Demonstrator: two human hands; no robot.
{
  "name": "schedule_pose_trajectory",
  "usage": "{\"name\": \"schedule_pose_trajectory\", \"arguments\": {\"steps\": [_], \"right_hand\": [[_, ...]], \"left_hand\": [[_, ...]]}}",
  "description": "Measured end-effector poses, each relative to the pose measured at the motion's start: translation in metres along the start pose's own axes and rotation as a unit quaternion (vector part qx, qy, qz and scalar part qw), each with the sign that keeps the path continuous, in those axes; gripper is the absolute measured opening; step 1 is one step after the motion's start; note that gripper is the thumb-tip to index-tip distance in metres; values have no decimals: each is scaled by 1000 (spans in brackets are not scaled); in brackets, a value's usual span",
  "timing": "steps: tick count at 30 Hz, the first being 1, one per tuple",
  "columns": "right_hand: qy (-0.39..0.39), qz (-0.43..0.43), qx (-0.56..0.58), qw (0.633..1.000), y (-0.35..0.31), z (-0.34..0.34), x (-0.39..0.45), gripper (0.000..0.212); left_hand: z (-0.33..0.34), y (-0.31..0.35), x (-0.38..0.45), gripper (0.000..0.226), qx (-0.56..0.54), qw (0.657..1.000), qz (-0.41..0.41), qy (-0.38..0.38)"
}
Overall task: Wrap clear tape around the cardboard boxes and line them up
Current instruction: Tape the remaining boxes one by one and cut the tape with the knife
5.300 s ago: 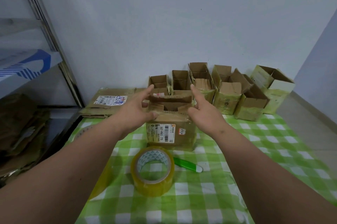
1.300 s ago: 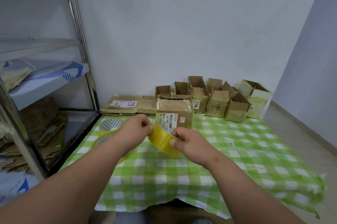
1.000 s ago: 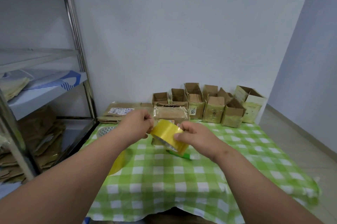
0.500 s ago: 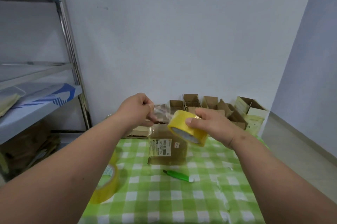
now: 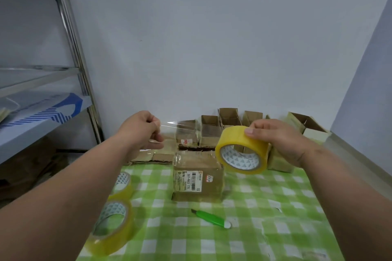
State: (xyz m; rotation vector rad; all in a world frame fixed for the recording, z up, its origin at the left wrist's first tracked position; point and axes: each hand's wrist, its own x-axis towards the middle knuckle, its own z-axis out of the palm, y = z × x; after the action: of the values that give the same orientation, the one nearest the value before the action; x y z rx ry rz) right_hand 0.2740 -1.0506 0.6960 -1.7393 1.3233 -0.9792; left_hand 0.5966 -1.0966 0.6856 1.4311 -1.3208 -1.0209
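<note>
Pulling tape off the roll: your left hand [image 5: 141,131], centre-left of the frame, pinches the free end of the clear strip [image 5: 180,128] between thumb and curled fingers. Your right hand [image 5: 280,139], centre-right, grips the tape roll [image 5: 241,150], thumb on the outer face and fingers wrapped behind it. The strip spans the gap between both hands, above the box.

Target box [image 5: 198,175] sits mid-frame on the green checked cloth [image 5: 275,218], directly below the stretched strip and not touching it. Flaps appear folded shut; its surface looks glossy.

How to do it well, as a judgement:
- Keep the strip taut and level so it doesn't fold onto itself.
- Lower the free end onto the box's left side first, press it down, then draw the roll over the top.
- Hold the roll loosely enough to let it spin.
- The green cutter [image 5: 211,217] lies lower centre, near the box; keep it in reach for the cut.

Writing: the white label [image 5: 192,181] on the box front carries a barcode and reads roughly "507-P802 T70"; small print beside it is too fine to read. A red-edged sticker at the label's right has a handwritten mark, unclear.

Open boxes [image 5: 229,120] line the wall at the back. Two spare rolls [image 5: 112,224] sit lower left.
</note>
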Motion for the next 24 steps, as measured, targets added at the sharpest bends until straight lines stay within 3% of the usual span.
{"name": "schedule_pose_trajectory", "arguments": {"steps": [3, 8, 12, 22, 24], "right_hand": [[7, 15, 11, 1000, 7, 2, 7, 33], [25, 40, -40, 998, 7, -4, 19, 42], [45, 37, -166, 984, 2, -8, 28, 38], [83, 87, -163, 979, 8, -3, 44, 30], [89, 101, -151, 979, 8, -3, 45, 27]], "left_hand": [[9, -5, 6, 11, -10, 1000, -19, 2], [15, -5, 18, 17, -20, 999, -32, 14], [13, -7, 27, 17, -38, 998, -43, 31], [29, -23, 26, 17, -123, 986, -114, 21], [31, -24, 28, 26, -138, 983, -122, 26]]}}
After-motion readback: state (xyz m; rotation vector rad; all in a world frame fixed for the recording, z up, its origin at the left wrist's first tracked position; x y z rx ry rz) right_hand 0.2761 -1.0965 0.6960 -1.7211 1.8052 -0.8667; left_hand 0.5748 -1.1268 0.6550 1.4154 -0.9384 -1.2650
